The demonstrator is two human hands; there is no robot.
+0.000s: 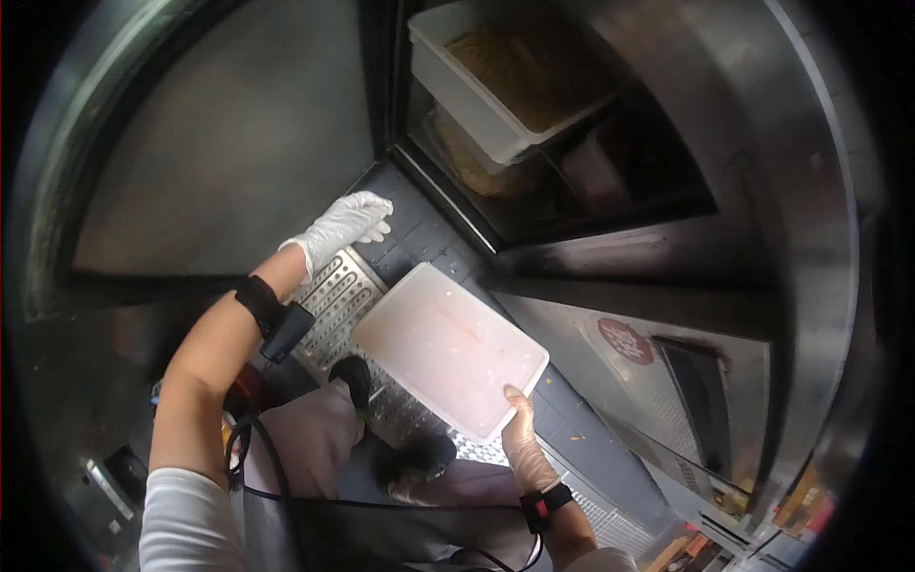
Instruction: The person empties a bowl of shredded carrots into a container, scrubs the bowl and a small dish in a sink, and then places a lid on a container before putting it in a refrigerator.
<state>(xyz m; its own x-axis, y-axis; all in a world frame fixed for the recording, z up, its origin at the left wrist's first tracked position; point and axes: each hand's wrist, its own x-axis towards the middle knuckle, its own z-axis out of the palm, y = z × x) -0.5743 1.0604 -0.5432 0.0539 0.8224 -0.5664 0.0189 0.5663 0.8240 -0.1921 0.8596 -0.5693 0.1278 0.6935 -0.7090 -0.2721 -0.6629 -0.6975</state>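
My right hand (522,440), in a clear glove, grips a near corner of a flat white rectangular plastic tray or lid (448,348). The thumb lies on top of its rim, and the other fingers are hidden underneath. Faint reddish streaks and small specks mark the pale surface. Further out, my left hand (348,227) wears a white glove and reaches forward beside a large metal door (229,143). Its fingers are loosely bent, with nothing visible in them. A white bin (467,105) with brownish contents stands inside the dark cabinet opening, beyond both hands.
A wrapped bundle (472,162) sits under the bin in the cabinet. Perforated metal plates (334,296) lie on dark floor tiles (405,214) by my shoes (415,462). At right is a metal-edged panel with a round red label (624,341).
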